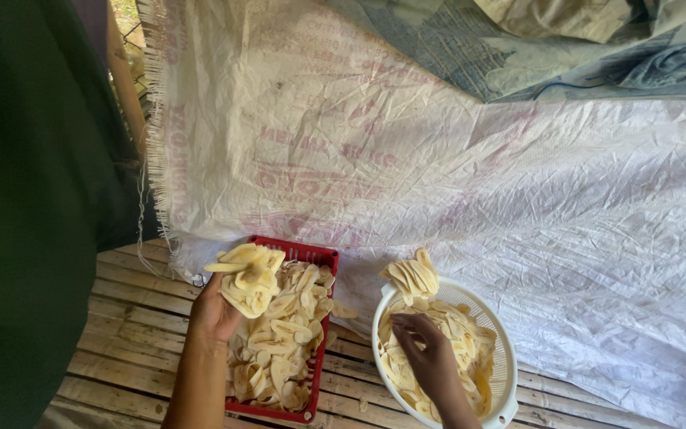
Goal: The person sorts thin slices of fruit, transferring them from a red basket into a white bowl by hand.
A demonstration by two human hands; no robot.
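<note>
My left hand [214, 311] holds a fan of pale yellow banana slices [248, 274] above a red slotted basket [302, 254] that is filled with more slices. My right hand [426, 353] reaches into a round white colander [495, 318] heaped with slices, fingers curled among them. A stack of slices [413, 276] stands up at the colander's far rim, just beyond that hand. Basket and colander sit side by side on a slatted bamboo platform [132, 318].
A large white woven sack sheet [454, 183] is spread over the platform beyond the containers, frayed along its left edge. A dark green cloth [25, 199] hangs at the left. Blue-grey tarp and cloth [533, 48] lie at the top right.
</note>
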